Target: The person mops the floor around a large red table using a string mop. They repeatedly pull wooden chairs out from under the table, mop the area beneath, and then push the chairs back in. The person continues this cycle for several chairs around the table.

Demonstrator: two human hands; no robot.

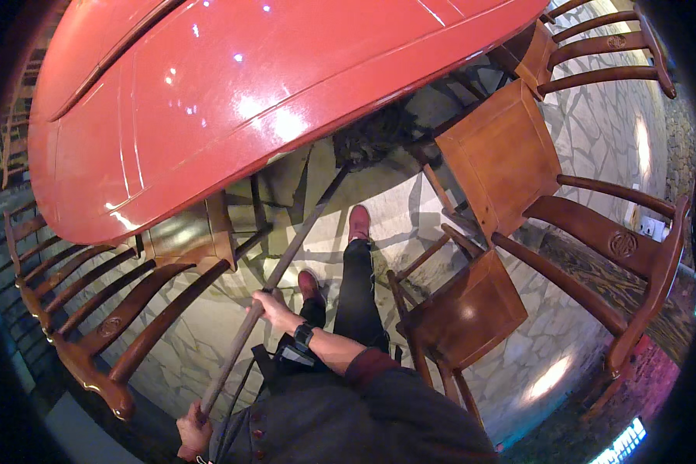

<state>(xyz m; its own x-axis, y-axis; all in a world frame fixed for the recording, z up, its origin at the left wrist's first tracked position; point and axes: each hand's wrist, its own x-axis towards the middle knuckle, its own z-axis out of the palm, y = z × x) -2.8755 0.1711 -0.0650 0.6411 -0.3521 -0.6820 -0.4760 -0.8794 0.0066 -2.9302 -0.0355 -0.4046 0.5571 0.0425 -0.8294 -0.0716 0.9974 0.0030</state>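
Observation:
Both my hands grip the long wooden handle (303, 235) of a mop, which runs diagonally across the view. My left hand (194, 430) is wrapped around its near end, low at the left. Farther up the shaft, my right hand (271, 309) holds it; a dark watch sits on that wrist. The mop's dark, stringy head (371, 139) rests on the stone-patterned floor (391, 200), in shadow by the table's edge. Part of the head is hidden beneath the red tabletop (209, 116).
A wooden chair (185, 235) stands left of the handle, partly under the table. To the right are a large wooden chair (499, 156) and a smaller wooden seat (467, 310). Another chair (606, 49) is at the upper right. My red shoes (359, 223) are on the floor between.

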